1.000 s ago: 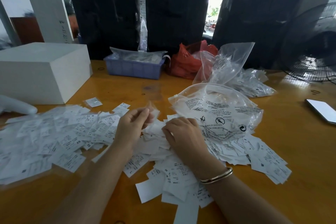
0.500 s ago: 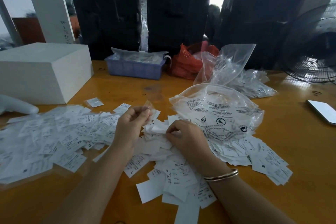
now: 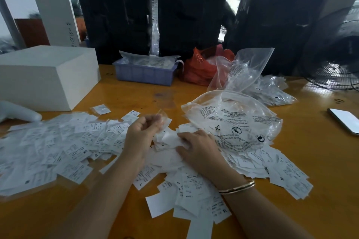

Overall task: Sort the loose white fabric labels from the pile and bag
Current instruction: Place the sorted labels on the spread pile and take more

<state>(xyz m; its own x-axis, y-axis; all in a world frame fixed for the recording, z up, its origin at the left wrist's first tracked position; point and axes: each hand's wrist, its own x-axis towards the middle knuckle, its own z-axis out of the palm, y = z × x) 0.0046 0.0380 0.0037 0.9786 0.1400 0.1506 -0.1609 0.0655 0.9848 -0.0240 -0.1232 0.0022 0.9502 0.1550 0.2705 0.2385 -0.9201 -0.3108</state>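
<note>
Two bare hands are working at the middle of a yellow-orange table (image 3: 291,190). Your left hand (image 3: 142,134) is raised a bit above the heap, fingers curled in, pinching a small clear plastic sleeve (image 3: 162,117) w/ thumb and forefinger; it's blurred, so can't tell if a label sits inside. Your right hand (image 3: 200,150) lies palm-down on the central pile of white fabric labels (image 3: 186,182), fingers spread and pressing on a few folded ones, not clamped on any single piece. A gold bangle (image 3: 238,188) rings that wrist.

Labels lie in two masses: a wide flat spread (image 3: 58,145) to the left w/ size marks such as XS readable, and the heap under and right of your hands, running beneath a clear plastic bag (image 3: 233,120) printed w/ black suffocation warnings. That bag lies just beside your right hand, touching the heap.

Further back: a white box (image 3: 48,75) at left, a blue plastic tray (image 3: 144,73) holding bagged items, a red plastic bag (image 3: 200,70), more clear bags (image 3: 252,75) and a phone (image 3: 344,122) at the right edge.
</note>
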